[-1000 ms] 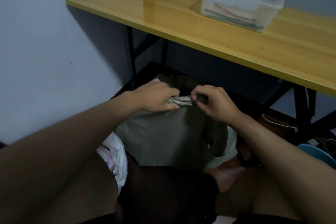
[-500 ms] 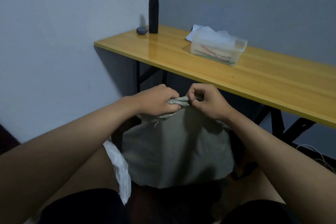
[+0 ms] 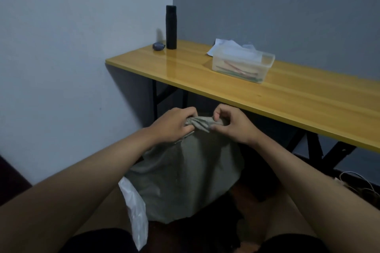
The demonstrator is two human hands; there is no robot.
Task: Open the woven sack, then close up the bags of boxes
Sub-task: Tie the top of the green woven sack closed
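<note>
The sack [image 3: 185, 172] stands before the table [image 3: 287, 96], a bottle [image 3: 171, 26] on it.

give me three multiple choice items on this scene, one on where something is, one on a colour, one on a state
1. Where does the black bottle stand?
A. on the floor
B. at the table's far left corner
C. inside the clear plastic box

2. What colour is the tabletop?
A. yellow wood
B. white
C. red

3. How is the mouth of the woven sack?
A. spread wide open
B. cut off
C. bunched shut, gripped by both hands

Answers:
1 B, it stands by the wall corner beside a small dark round object.
2 A, the top shows yellow wood grain.
3 C, the left hand and right hand pinch the twisted top.
</note>
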